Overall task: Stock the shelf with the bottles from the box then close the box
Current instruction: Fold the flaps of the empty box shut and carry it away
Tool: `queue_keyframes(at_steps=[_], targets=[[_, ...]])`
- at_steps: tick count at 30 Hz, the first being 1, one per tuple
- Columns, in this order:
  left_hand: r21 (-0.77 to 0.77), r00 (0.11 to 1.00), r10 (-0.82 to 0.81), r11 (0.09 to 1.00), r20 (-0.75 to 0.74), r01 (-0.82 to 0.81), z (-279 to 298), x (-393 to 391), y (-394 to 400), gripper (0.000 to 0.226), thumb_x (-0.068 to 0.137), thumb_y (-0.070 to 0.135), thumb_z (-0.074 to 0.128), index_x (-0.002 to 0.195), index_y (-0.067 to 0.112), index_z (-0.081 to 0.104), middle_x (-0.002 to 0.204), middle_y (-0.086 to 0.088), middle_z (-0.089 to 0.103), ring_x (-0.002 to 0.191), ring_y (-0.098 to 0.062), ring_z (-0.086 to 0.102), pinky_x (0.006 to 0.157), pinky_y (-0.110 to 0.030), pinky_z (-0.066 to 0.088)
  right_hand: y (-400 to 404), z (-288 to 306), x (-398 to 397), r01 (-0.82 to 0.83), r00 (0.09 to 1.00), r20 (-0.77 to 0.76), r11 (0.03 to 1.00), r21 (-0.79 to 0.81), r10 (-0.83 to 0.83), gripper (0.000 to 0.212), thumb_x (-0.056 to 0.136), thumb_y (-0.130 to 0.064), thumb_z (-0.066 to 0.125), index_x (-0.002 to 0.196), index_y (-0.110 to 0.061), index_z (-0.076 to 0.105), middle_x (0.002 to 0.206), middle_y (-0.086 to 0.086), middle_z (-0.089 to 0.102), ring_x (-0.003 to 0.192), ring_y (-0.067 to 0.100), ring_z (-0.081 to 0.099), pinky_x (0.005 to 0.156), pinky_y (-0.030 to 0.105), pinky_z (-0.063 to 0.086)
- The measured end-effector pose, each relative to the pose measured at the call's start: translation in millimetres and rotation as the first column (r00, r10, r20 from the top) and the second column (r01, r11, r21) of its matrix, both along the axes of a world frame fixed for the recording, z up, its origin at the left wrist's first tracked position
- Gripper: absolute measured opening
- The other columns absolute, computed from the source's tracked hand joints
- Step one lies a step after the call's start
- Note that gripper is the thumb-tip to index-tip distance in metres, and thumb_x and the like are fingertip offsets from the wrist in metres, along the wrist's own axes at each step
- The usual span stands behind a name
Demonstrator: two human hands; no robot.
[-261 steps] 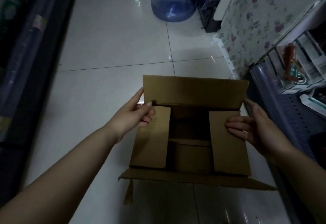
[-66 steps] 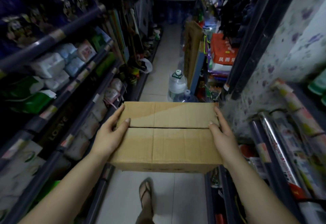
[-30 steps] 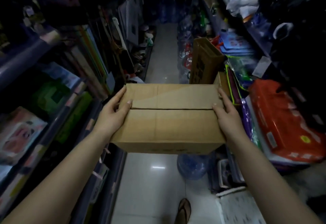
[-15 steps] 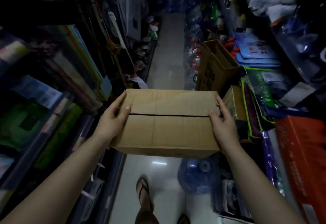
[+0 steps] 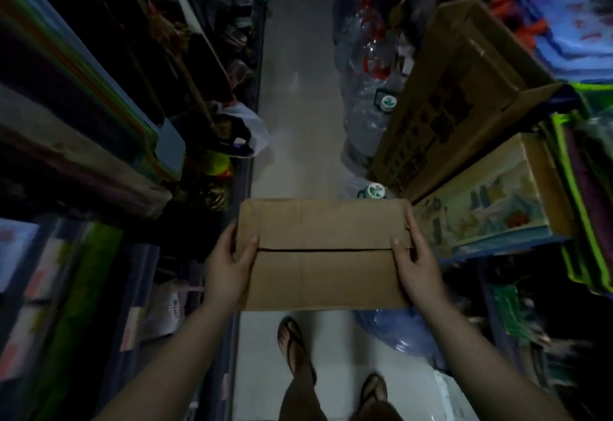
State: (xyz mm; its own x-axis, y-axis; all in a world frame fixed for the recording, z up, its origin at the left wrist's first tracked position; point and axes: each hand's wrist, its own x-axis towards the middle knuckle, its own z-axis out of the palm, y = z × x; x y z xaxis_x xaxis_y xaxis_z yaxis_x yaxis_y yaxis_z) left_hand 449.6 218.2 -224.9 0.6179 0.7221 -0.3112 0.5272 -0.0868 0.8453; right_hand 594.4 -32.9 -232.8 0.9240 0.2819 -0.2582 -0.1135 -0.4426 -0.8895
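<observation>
A brown cardboard box (image 5: 323,254) with its top flaps closed, a seam running across the middle, is carried at waist height over the aisle floor. My left hand (image 5: 229,268) grips its left end, thumb lying on the top flap. My right hand (image 5: 416,264) grips the right end the same way. What the box contains is hidden. No loose bottles from the box are in view.
The narrow tiled aisle (image 5: 298,89) runs ahead between packed shelves (image 5: 83,142) on the left and stacked goods on the right. A tall open carton (image 5: 457,95), large water bottles (image 5: 368,115) and a blue water jug (image 5: 398,327) crowd the right. My sandalled feet (image 5: 292,344) are below.
The box was open on the floor; now it is closed and carried in both hands. Over the last second I have walked forward along the aisle, grip unchanged.
</observation>
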Motion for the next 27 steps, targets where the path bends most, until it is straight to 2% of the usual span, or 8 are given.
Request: queue_keyframes(at_steps=[2,5,9,12,15,18,23,27], targets=[[-0.049,0.998,0.023,0.998,-0.06,-0.026,-41,-1,8,0.049,0.091,0.029,0.062,0.137,0.015,0.051,0.129,-0.001,0.06,0.112,-0.014,0.057,0.095,-0.03,0.046,10,-35,-2,0.022,0.998,-0.063,0.999,-0.034,-0.024,0.057,0.098,-0.017,0.049,0.149,-0.029,0.026,0.154,-0.005,0.031,0.135,0.012,0.035,0.099,0.021,0.033],[-0.113,0.988,0.047,0.992,-0.144,-0.063,-107,-3,13,0.052,0.091,0.033,0.062,0.138,0.016,0.051,0.13,-0.004,0.061,0.116,-0.019,0.058,0.099,-0.038,0.048,22,-96,-4,0.062,0.994,-0.087,0.991,-0.122,-0.073,0.058,0.097,-0.02,0.049,0.149,-0.027,0.025,0.147,-0.003,0.04,0.122,0.007,0.041,0.092,0.02,0.035],[-0.094,0.961,0.084,0.989,-0.264,-0.113,-204,-1,13,0.052,0.093,0.028,0.059,0.142,0.015,0.047,0.13,-0.009,0.06,0.107,-0.014,0.051,0.089,-0.027,0.039,33,-203,-3,0.068,0.98,-0.164,0.962,-0.265,-0.114,0.056,0.094,-0.033,0.052,0.146,-0.023,0.033,0.136,0.011,0.053,0.112,0.021,0.053,0.087,0.025,0.037],[-0.059,0.943,0.067,0.994,-0.327,-0.09,-293,2,22,0.048,0.092,0.027,0.061,0.138,0.018,0.051,0.128,-0.01,0.063,0.106,-0.016,0.056,0.085,-0.025,0.038,37,-293,-5,0.073,0.962,-0.233,0.959,-0.274,-0.14,0.067,0.081,-0.054,0.049,0.135,-0.014,0.047,0.131,0.011,0.056,0.115,0.021,0.053,0.09,0.026,0.035],[-0.051,0.924,0.034,0.997,-0.381,-0.058,-384,4,30,0.048,0.092,0.034,0.06,0.138,0.022,0.051,0.128,-0.007,0.062,0.114,-0.027,0.058,0.09,-0.032,0.043,40,-382,-7,0.113,0.923,-0.333,0.964,-0.24,-0.191,0.05,0.084,-0.053,0.056,0.124,-0.023,0.052,0.123,0.008,0.059,0.111,0.022,0.056,0.092,0.037,0.043],[-0.048,0.923,0.032,0.997,-0.383,-0.054,-460,8,31,0.048,0.092,0.034,0.059,0.138,0.027,0.049,0.127,0.001,0.06,0.114,-0.024,0.057,0.096,-0.037,0.045,44,-455,-5,0.139,0.913,-0.344,0.959,-0.248,-0.221,0.03,0.091,-0.04,0.055,0.119,-0.027,0.051,0.113,0.002,0.058,0.098,0.014,0.055,0.085,0.033,0.041],[-0.067,0.94,0.025,0.996,-0.339,-0.051,-543,21,28,0.049,0.092,0.029,0.059,0.14,0.027,0.047,0.131,-0.001,0.059,0.115,-0.019,0.056,0.103,-0.041,0.045,42,-539,4,0.118,0.913,-0.347,0.954,-0.277,-0.214,0.041,0.093,-0.039,0.054,0.128,-0.02,0.049,0.111,0.001,0.058,0.087,0.005,0.054,0.074,0.013,0.041],[-0.07,0.945,0.017,0.997,-0.328,-0.042,-583,28,23,0.048,0.094,0.03,0.057,0.141,0.026,0.047,0.132,0.001,0.058,0.116,-0.016,0.054,0.104,-0.038,0.044,42,-581,6,0.112,0.916,-0.347,0.96,-0.255,-0.199,0.067,0.077,-0.056,0.049,0.134,-0.021,0.047,0.121,-0.001,0.058,0.109,0.017,0.055,0.093,0.039,0.043]])
